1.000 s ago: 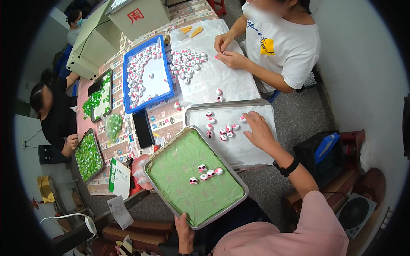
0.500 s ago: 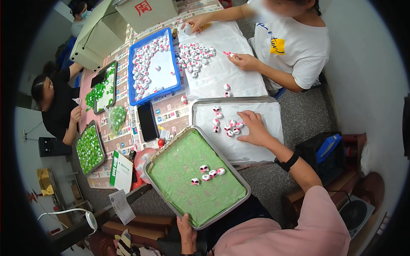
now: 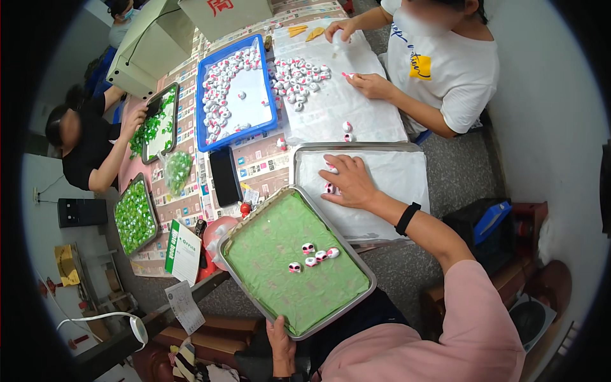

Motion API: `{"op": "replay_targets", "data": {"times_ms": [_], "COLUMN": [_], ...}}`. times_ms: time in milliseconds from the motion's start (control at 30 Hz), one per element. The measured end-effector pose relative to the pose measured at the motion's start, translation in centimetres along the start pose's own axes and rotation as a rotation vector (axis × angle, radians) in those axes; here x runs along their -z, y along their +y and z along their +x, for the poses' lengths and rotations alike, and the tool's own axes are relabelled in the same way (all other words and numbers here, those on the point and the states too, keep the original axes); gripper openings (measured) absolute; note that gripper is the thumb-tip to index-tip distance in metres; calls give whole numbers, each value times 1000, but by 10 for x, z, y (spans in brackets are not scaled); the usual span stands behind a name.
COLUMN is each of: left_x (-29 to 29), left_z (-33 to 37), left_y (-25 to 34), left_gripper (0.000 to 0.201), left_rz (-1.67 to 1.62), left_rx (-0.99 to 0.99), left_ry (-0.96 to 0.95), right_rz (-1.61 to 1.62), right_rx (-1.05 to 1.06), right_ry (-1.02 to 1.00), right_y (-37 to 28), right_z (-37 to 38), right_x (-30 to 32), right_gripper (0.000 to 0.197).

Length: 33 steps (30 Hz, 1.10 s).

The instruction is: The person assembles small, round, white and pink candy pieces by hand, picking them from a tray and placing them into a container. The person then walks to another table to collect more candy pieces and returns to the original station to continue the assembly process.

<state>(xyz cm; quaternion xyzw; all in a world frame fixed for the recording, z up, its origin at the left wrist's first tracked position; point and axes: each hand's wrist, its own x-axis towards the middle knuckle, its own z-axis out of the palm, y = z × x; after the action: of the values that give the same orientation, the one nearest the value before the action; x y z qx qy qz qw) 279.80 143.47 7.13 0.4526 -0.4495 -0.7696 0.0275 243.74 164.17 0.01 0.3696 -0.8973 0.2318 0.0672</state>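
My left hand [image 3: 280, 344] grips the near edge of a metal tray lined with crumpled green sheet [image 3: 273, 235]. Several small white skull-shaped pieces [image 3: 309, 247] with black eyes and pink marks lie on that sheet. Fingers spread and bent, my right hand [image 3: 350, 183] rests palm down over similar pieces [image 3: 330, 189] at the left part of a second metal tray [image 3: 394, 184], lined with white paper. The hand hides most of those pieces. The green-lined tray overlaps that tray's near left corner.
A blue tray [image 3: 273, 118] and a heap of white pieces [image 3: 299, 81] lie beyond. A person [image 3: 445, 70] across holds small parts; another [image 3: 83, 140] sits left near trays of green pieces [image 3: 135, 213]. A black phone [image 3: 223, 176], red ball [image 3: 245, 208] and notebook [image 3: 184, 251] lie between.
My right hand has moved left across the white-lined tray, and the pieces there are now bunched under it. My left hand still holds the green-lined tray. The left person's hand has reached the far tray.
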Motion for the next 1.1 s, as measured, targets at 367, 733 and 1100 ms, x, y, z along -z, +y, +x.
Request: {"op": "replay_targets", "data": {"times_ms": [367,733,1100], "left_x": [-12,-16,-16], "left_z": [10,24,28], "left_y": [5,0,-3], "left_gripper": [40,40,36], "left_rz": [8,56,78], "left_rx": [3,6,19], "left_ry": [31,-43,-81], "right_rz": [9,441,368], "right_rx": [-147,-199,57], "right_ry": [82,120,-152], "right_y": [-7,-52,-117], "right_z": [-5,-12,-24], "right_x": [-12,13,19], "right_gripper": [36,43,48]}}
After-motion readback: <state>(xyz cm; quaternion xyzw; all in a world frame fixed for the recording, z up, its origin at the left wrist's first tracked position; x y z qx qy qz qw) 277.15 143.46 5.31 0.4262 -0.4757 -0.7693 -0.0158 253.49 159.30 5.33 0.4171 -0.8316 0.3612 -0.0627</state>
